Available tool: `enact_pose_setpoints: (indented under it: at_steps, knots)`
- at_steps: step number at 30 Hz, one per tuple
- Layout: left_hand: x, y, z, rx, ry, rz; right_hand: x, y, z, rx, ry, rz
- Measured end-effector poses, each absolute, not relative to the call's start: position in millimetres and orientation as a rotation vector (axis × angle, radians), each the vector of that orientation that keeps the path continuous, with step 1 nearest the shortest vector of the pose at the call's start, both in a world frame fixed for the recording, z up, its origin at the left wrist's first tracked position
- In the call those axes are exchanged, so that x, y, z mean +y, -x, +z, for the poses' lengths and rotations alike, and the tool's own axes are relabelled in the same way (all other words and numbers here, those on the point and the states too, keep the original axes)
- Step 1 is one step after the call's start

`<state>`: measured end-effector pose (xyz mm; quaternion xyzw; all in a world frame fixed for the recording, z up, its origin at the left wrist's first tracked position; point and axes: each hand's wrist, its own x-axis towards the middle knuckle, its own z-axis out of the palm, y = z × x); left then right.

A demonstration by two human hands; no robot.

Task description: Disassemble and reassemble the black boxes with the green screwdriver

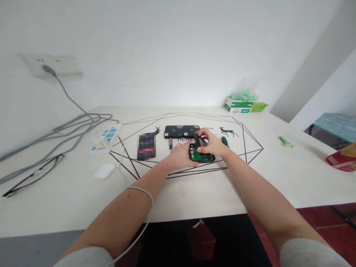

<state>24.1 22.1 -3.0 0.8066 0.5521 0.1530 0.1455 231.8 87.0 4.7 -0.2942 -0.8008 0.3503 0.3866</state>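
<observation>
An opened black device with a green circuit board (200, 155) lies on the white table (194, 193) in front of me. My left hand (180, 155) rests against its left side, fingers curled on the casing. My right hand (211, 142) holds a black cover piece (200, 141) tilted up over the board, fingers closed round it. Two closed black boxes (182, 131) sit just beyond the hands. A green-handled screwdriver (225, 141) lies right of my right hand. A small blue tool (170, 144) lies left of my left hand.
A phone (146, 146) lies left of the hands, a white power strip (105, 139) with grey cables further left, glasses (33, 174) and a small white case (104, 171) near the left edge. A green tissue box (241, 104) stands at the back, a green object (285, 141) to the right.
</observation>
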Motion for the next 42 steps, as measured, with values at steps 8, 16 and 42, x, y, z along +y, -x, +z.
enact_pose_setpoints:
  at_steps: [8, 16, 42]
  knots:
    - [24, -19, -5, 1.671, -2.391, 0.428, 77, -234, 13, -1.668, 0.654, 1.160]
    - [17, -28, -5, 1.145, -2.080, 0.865, 77, -227, 8, -1.526, 0.697, 1.231]
    - [-22, -45, 13, 0.991, -2.940, 0.231, 98, -266, -1, -2.689, 0.990, 0.553]
